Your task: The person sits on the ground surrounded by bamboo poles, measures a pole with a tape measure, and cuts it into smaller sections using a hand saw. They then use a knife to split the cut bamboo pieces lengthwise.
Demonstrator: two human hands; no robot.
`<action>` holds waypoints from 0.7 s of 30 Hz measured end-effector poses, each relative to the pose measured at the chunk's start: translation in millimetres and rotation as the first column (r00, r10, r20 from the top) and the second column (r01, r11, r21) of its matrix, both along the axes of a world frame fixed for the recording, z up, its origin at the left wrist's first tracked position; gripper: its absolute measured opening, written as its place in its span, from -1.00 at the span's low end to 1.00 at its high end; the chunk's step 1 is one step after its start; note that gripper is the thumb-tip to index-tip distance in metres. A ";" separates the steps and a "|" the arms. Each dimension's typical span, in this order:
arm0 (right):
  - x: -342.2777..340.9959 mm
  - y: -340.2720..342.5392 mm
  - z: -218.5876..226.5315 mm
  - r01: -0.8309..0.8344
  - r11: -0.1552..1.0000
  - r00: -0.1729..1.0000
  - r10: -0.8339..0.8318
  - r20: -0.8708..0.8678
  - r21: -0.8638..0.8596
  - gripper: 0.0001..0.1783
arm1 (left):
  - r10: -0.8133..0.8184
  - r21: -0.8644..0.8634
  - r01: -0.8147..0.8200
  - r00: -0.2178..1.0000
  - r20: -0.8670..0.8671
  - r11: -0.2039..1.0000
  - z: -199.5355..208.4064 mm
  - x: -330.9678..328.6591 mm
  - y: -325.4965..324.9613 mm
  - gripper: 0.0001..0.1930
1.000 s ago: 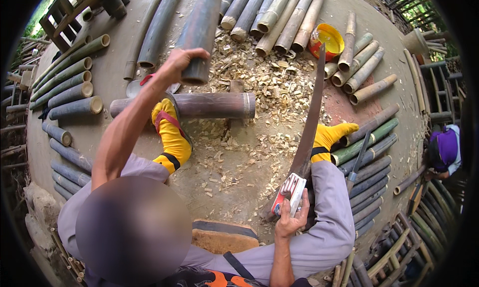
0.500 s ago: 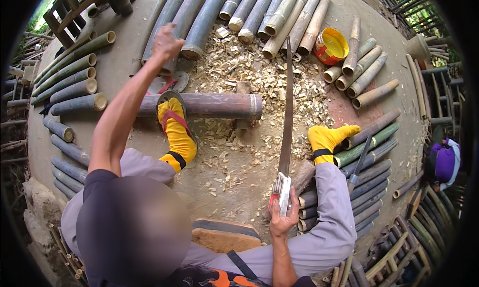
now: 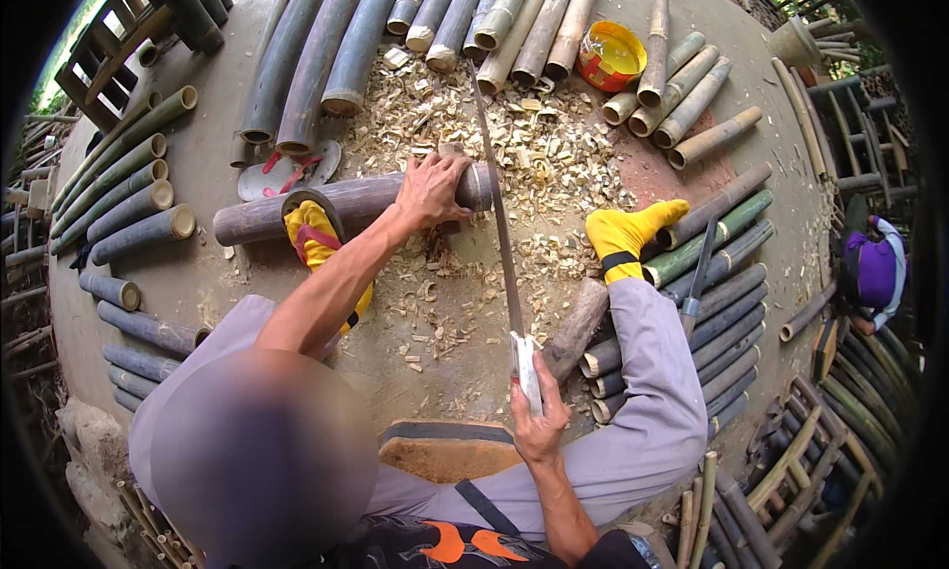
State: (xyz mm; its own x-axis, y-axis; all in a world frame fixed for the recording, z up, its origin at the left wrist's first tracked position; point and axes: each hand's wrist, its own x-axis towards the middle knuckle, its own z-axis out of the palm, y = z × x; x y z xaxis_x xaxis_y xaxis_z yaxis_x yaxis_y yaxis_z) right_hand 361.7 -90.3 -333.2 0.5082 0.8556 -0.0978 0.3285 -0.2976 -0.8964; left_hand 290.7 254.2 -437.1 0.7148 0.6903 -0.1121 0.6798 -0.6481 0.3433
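A dark bamboo pole (image 3: pixel 346 201) lies crosswise in front of me, propped near its right end on a short wooden piece. My left hand (image 3: pixel 433 190) presses over the pole near that end, fingers curled round it. In my right hand (image 3: pixel 541 411) is a handsaw with a pale handle (image 3: pixel 526 376). Its long dark blade (image 3: pixel 504 238) points away from me and passes at the pole's right end; whether the teeth touch the bamboo I cannot tell. My left foot, in a yellow sock (image 3: pixel 314 231) and sandal, rests against the pole.
Wood chips (image 3: pixel 539 159) cover the ground beyond the pole. Cut bamboo lengths (image 3: pixel 351 70) lie around in rows. A yellow-red tub (image 3: pixel 611 57) stands at the far right. Beside my right leg lies a blade with a handle (image 3: pixel 700 267). A person in purple (image 3: pixel 870 272) is at the far right edge.
My left hand has come down from beyond the pole and taken hold of it. The pole has shifted left, and the saw has swung left to the pole's right end.
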 end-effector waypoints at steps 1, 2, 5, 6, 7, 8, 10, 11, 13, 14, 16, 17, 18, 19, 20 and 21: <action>-0.1 -0.3 1.3 0.001 0.999 1.000 -0.002 -0.026 -0.032 -0.45 | 0.004 0.001 -0.004 0.999 -0.053 1.000 -0.7 -1.7 1.2 -0.03; -3.5 2.0 4.0 -0.002 1.000 1.000 0.002 -0.028 -0.003 -0.45 | 0.008 0.002 -0.008 0.994 -0.106 1.000 -1.4 -3.9 2.5 0.00; -6.3 2.0 2.3 -0.018 1.000 1.000 0.018 0.015 0.005 -0.46 | 0.015 -0.048 -0.022 0.987 -0.157 0.999 -4.4 -1.7 -1.4 0.06; -8.0 2.8 4.1 -0.019 1.000 1.000 0.019 0.012 -0.014 -0.46 | 0.003 -0.048 -0.010 0.990 -0.140 0.999 -7.1 -2.1 -10.1 0.06; -8.6 5.3 7.5 -0.020 0.999 1.000 0.021 0.008 -0.033 -0.47 | -0.007 -0.047 0.002 0.992 -0.123 0.999 -8.2 -2.7 -16.1 0.05; -9.9 7.6 9.3 -0.023 0.998 1.000 0.023 0.004 -0.052 -0.47 | 0.014 0.025 -0.011 0.993 -0.117 1.000 -11.7 -3.5 -17.6 0.03; -11.1 7.5 4.7 -0.016 0.999 1.000 0.016 0.014 -0.032 -0.48 | 0.005 -0.070 -0.014 0.991 -0.131 0.997 -5.9 0.4 -16.3 0.05; -12.5 6.3 3.2 -0.012 1.000 1.000 0.013 0.018 -0.022 -0.48 | -0.001 -0.117 -0.016 0.990 -0.139 0.993 -2.9 1.3 -16.4 0.06; -16.1 6.5 5.0 -0.009 0.999 0.999 0.010 0.030 -0.037 -0.49 | -0.013 -0.118 -0.002 0.992 -0.129 0.993 -2.3 -1.3 -22.8 0.01; -17.3 6.5 6.6 -0.007 0.999 0.999 0.008 0.036 -0.045 -0.49 | -0.012 -0.094 0.000 0.992 -0.127 0.996 -5.1 -0.4 -30.6 0.00; -21.2 7.2 11.2 0.015 0.997 1.000 -0.015 0.006 -0.078 -0.49 | -0.008 -0.056 -0.001 0.987 -0.161 0.998 -6.2 2.4 -36.8 -0.06; -23.0 7.9 11.8 0.026 0.995 1.000 -0.027 -0.008 -0.095 -0.50 | -0.002 -0.055 -0.007 0.988 -0.157 0.998 -6.7 0.5 -36.7 -0.06; -23.6 9.1 11.1 0.029 0.998 0.999 -0.028 0.028 -0.056 -0.50 | 0.006 -0.049 -0.013 0.989 -0.147 0.999 -7.0 1.7 -36.1 -0.06; -25.0 11.3 8.9 0.031 0.999 0.998 -0.030 0.064 -0.016 -0.50 | 0.013 -0.044 -0.019 0.991 -0.135 0.999 -7.2 2.8 -35.5 -0.06; -25.9 13.4 7.8 0.031 0.999 0.994 -0.033 0.101 0.023 -0.51 | 0.002 -0.056 -0.009 0.993 -0.114 0.998 -7.7 1.8 -33.7 -0.06; -24.7 16.7 8.7 0.038 0.999 0.997 -0.038 0.074 -0.002 -0.51 | 0.010 -0.054 -0.016 0.995 -0.104 0.998 -6.3 1.7 -31.7 -0.08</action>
State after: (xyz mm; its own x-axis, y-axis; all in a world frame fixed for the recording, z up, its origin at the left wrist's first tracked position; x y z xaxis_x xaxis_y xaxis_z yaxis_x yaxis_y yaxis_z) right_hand 336.9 -73.6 -324.5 0.5462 0.8354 -0.0621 0.3823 -0.3145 -0.8689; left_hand 292.4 222.5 -443.4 0.6886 0.6901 -0.2228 0.7216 -0.6213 0.3055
